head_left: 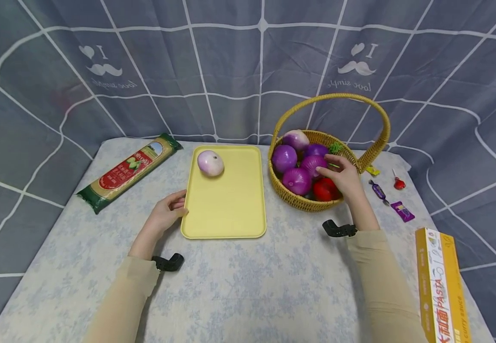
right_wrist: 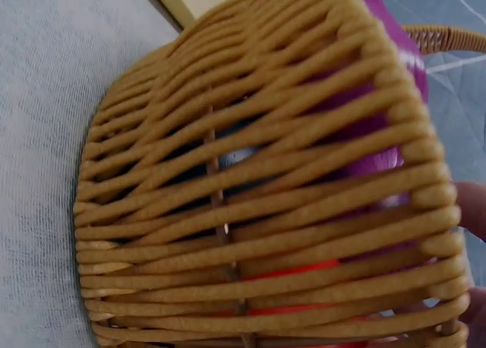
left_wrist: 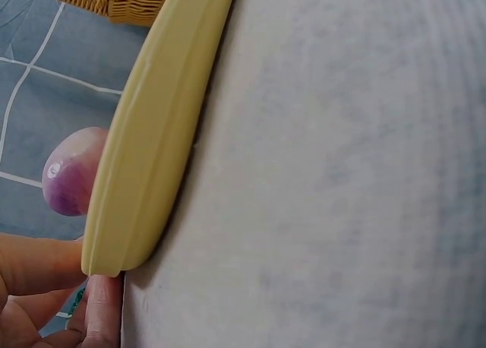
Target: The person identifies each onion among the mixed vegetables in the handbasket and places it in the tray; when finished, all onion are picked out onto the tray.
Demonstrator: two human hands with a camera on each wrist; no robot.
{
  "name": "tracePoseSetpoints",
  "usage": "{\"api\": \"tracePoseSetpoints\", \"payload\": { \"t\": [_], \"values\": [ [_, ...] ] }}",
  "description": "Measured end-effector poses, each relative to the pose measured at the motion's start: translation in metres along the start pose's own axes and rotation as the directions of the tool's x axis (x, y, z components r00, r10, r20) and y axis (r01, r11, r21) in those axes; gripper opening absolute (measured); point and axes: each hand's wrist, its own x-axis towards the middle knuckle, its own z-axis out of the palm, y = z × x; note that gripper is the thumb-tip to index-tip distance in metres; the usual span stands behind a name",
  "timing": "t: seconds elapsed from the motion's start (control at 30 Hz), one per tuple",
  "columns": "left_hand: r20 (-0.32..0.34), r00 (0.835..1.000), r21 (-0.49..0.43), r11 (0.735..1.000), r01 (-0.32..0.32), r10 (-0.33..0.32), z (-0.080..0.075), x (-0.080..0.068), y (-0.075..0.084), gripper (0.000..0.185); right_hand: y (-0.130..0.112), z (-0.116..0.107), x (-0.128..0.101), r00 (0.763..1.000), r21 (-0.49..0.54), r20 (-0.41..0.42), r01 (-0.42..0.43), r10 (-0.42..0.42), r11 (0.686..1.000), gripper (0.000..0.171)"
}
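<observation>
Your right hand [head_left: 345, 178] is in the basket [head_left: 299, 202] at far right, fingers curled on a glossy purple onion [head_left: 312, 164] among others. Your left hand [head_left: 168, 212] pinches the yellow tray's [head_left: 230, 209] near-left edge; a pale onion [head_left: 210, 163] sits on it.

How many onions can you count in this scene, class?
6. One pale onion lies on the tray. Five are in the basket: a pale one at the back and four purple. Others may be hidden underneath.
</observation>
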Motion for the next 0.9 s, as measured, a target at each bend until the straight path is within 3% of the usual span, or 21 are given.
{"api": "tracePoseSetpoints", "payload": {
  "t": [0.27, 0.53, 0.7, 0.9],
  "values": [
    [0.000, 1.000, -0.001, 1.000, -0.003, 0.003, 0.0002, -0.0012, 0.0009, 0.062, 0.0010, -0.0017, 0.0010, 0.998, 0.018, 0.047, -0.042, 0.042, 0.999, 0.069],
    [0.002, 1.000, -0.005, 1.000, -0.004, 0.004, 0.0004, -0.0008, 0.0004, 0.062, 0.0019, -0.0015, 0.0024, 0.994, -0.065, 0.083, -0.071, 0.076, 0.995, 0.074],
    [-0.001, 1.000, -0.008, 1.000, -0.006, 0.006, 0.0006, -0.0005, -0.0003, 0.062, 0.0034, -0.0015, 0.0031, 0.995, -0.134, 0.084, -0.050, 0.062, 0.990, 0.078],
    [-0.006, 1.000, -0.007, 1.000, -0.005, 0.005, 0.0004, 0.0000, -0.0001, 0.062, 0.0015, 0.0019, 0.0029, 0.997, -0.126, 0.071, -0.027, 0.037, 0.992, 0.078]
  ]
}}
